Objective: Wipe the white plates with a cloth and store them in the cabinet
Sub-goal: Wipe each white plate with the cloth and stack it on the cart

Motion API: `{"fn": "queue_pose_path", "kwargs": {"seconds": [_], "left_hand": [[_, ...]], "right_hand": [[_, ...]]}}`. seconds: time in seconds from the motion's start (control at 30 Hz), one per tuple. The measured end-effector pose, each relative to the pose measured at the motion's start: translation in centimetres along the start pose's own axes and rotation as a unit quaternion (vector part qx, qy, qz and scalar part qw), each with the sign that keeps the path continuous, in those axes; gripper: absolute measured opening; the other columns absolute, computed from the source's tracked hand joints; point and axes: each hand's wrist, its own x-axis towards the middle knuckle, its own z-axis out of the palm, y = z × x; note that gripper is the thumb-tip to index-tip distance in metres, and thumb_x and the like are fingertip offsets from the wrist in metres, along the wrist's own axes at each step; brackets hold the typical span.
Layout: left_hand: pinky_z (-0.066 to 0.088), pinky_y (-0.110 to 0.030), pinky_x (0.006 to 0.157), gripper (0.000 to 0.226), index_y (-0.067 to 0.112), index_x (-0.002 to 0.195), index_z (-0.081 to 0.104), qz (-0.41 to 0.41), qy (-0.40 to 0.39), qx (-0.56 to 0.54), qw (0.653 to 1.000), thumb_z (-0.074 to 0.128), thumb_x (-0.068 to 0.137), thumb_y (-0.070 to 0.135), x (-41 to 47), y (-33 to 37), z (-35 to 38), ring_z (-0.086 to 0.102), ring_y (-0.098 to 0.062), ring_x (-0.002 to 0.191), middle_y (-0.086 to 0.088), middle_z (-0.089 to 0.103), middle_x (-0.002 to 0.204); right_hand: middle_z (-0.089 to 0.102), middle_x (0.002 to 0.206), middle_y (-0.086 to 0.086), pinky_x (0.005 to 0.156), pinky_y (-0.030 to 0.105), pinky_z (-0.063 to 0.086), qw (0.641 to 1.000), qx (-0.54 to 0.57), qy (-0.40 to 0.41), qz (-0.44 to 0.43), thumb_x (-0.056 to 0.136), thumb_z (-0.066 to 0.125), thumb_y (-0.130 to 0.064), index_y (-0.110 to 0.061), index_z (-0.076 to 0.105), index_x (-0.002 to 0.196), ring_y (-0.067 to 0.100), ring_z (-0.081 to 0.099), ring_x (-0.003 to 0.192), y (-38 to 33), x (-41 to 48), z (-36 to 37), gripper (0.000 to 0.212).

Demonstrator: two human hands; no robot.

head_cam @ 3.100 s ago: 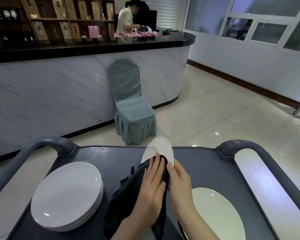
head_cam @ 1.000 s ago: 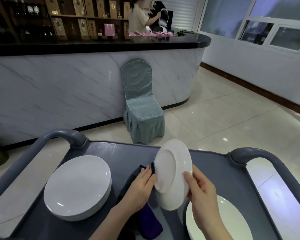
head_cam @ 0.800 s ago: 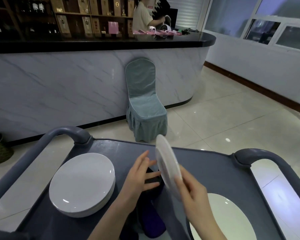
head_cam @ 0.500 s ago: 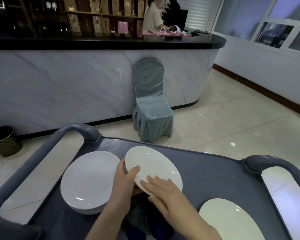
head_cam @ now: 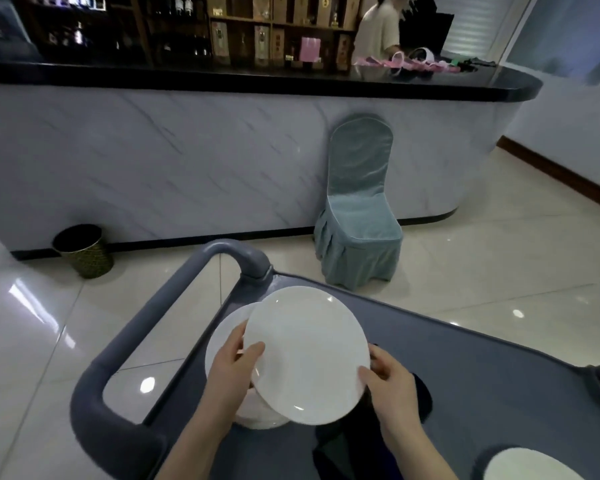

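Note:
Both hands hold one white plate (head_cam: 309, 351) face up above the grey cart (head_cam: 482, 382). My left hand (head_cam: 232, 368) grips its left rim, thumb on top. My right hand (head_cam: 388, 382) grips its right rim. The plate hangs partly over a stack of white plates (head_cam: 222, 341) at the cart's left end. A dark cloth (head_cam: 354, 441) lies on the cart under the plate and my right wrist. Another white plate (head_cam: 530, 465) shows at the bottom right corner.
The cart's grey handle (head_cam: 153, 323) curves at the left. A blue covered chair (head_cam: 357, 216) stands against the marble bar counter (head_cam: 187, 157). A dark bin (head_cam: 82, 251) sits on the tiled floor at left. A person stands behind the counter (head_cam: 378, 26).
The plate was wiped upright with the cloth, then turned flat and carried left toward the stack. The cloth was let go and lies on the cart. My view swung left.

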Motion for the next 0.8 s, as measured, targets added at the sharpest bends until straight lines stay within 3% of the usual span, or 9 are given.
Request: {"fn": "queue_pose_path", "kwargs": {"seconds": [0.13,0.27,0.43,0.57,0.63,0.8], "left_hand": [[0.048,-0.024,0.068,0.025,0.028,0.098,0.07,0.0,0.03,0.121,0.992,0.057,0.086,0.011,1.5,-0.6,-4.1,0.062,-0.017,0.092,0.003,0.067,0.096],[0.05,-0.019,0.071,0.034,0.028,0.113,0.068,0.011,0.07,0.158,0.985,0.066,0.085,0.008,1.8,-1.2,-6.0,0.065,-0.01,0.091,0.007,0.071,0.097],[0.044,-0.01,0.067,0.037,0.028,0.113,0.068,0.029,0.115,0.173,0.978,0.067,0.084,0.006,1.8,-2.0,-6.2,0.064,-0.004,0.087,0.013,0.07,0.094],[0.044,-0.012,0.071,0.036,0.029,0.114,0.068,0.012,0.098,0.17,0.981,0.062,0.087,0.008,2.4,-2.4,-6.8,0.063,-0.007,0.091,0.009,0.067,0.101],[0.044,-0.014,0.074,0.035,0.028,0.114,0.069,0.005,0.1,0.183,0.978,0.061,0.086,0.007,2.8,-2.5,-6.9,0.062,-0.007,0.089,0.002,0.06,0.104],[0.044,-0.018,0.076,0.039,0.026,0.118,0.068,-0.002,0.1,0.192,0.976,0.062,0.085,0.005,3.0,-2.8,-6.8,0.061,-0.007,0.089,0.004,0.058,0.102]], "right_hand": [[0.076,0.087,-0.015,0.083,0.035,0.057,1.0,0.014,-0.009,-0.003,0.08,0.061,0.01,-0.03,0.076,0.096,0.008,0.071,0.086,0.0,0.4,3.2,0.045],[0.077,0.085,-0.012,0.082,0.033,0.056,1.0,0.023,-0.011,0.006,0.079,0.062,0.013,-0.027,0.077,0.094,0.013,0.072,0.086,0.4,1.0,5.3,0.045],[0.075,0.08,-0.021,0.075,0.023,0.052,1.0,0.012,-0.009,0.013,0.078,0.063,0.013,-0.031,0.075,0.089,-0.001,0.069,0.077,1.0,1.2,6.8,0.047],[0.074,0.08,-0.022,0.081,0.029,0.053,1.0,-0.002,-0.002,0.012,0.08,0.064,0.009,-0.034,0.075,0.094,0.007,0.069,0.085,1.4,1.6,7.4,0.046],[0.075,0.088,-0.014,0.082,0.032,0.054,1.0,-0.016,0.0,0.001,0.081,0.063,0.007,-0.039,0.074,0.094,0.012,0.069,0.087,1.5,1.7,7.3,0.049],[0.067,0.105,0.011,0.089,0.038,0.054,0.997,-0.069,-0.021,-0.029,0.083,0.061,0.001,-0.031,0.074,0.113,0.023,0.066,0.089,1.8,2.2,7.1,0.046]]}}
